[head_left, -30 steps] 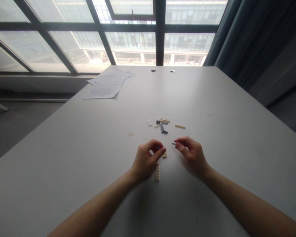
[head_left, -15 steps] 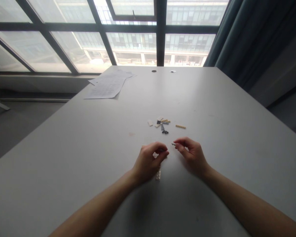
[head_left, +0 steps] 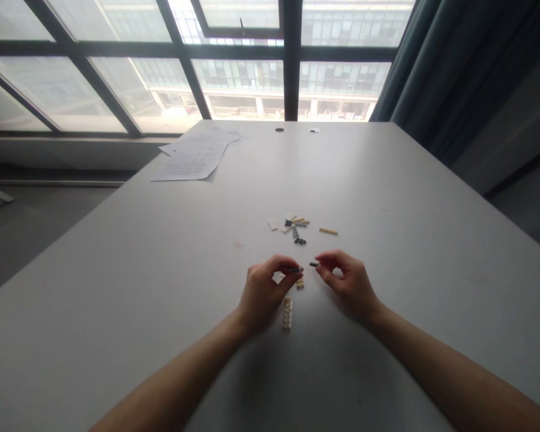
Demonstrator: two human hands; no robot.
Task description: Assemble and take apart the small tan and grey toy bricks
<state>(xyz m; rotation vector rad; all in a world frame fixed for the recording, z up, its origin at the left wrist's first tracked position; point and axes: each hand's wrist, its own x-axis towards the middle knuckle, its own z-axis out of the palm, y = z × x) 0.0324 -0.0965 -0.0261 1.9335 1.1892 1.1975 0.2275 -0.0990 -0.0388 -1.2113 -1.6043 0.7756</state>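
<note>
My left hand pinches a small dark building plate between thumb and fingers, just above the grey table. A finger's width to the right, my right hand pinches a tiny dark piece; the two pieces are close but apart. Below my left hand a long cream studded plate lies on the table, with a small tan piece beside my left thumb. Further back sits a small heap of loose cream, grey and dark pieces, and a tan strip lies alone to its right.
Printed paper sheets lie at the table's far left corner. Two round cable holes sit near the far edge. Large windows stand behind the table and a dark curtain hangs at the right.
My left hand dipped toward the table and lifted again, now showing a dark plate at its fingertips. My right hand shifted slightly left, bringing its piece closer.
</note>
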